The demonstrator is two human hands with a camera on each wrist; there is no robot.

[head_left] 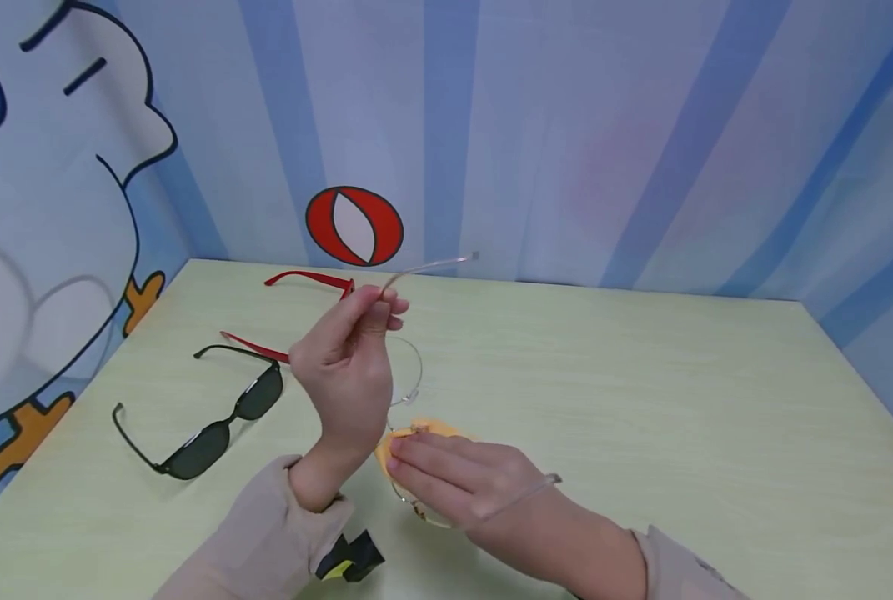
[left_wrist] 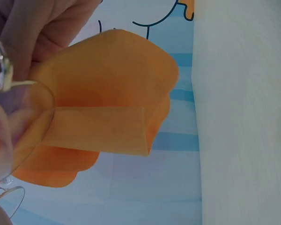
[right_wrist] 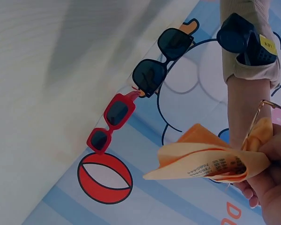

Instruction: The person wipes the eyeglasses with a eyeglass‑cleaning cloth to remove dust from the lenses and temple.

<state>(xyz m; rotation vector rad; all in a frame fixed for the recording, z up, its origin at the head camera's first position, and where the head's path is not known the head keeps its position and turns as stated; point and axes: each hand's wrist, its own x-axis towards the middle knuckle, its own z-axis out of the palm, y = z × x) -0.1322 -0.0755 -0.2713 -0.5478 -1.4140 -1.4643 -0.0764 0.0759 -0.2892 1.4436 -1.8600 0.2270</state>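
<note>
My left hand (head_left: 348,358) is raised and pinches one temple of a pair of thin-rimmed clear eyeglasses (head_left: 433,266) between thumb and fingers. The free temple end points to the upper right. Lower and to the right, my right hand (head_left: 484,483) pinches an orange cleaning cloth (left_wrist: 112,70) folded over one of the lenses. Small dark print shows on the cloth (right_wrist: 196,161) in the right wrist view. The other temple lies across the back of my right hand. In the head view, fingers hide much of the covered lens.
Black sunglasses (head_left: 202,450) lie unfolded at the left of the pale table (head_left: 641,417). Red-framed sunglasses (right_wrist: 117,112) stand behind them, partly hidden by my left hand in the head view. A patterned blue backdrop (head_left: 551,150) borders the table. A black device is strapped at my left cuff.
</note>
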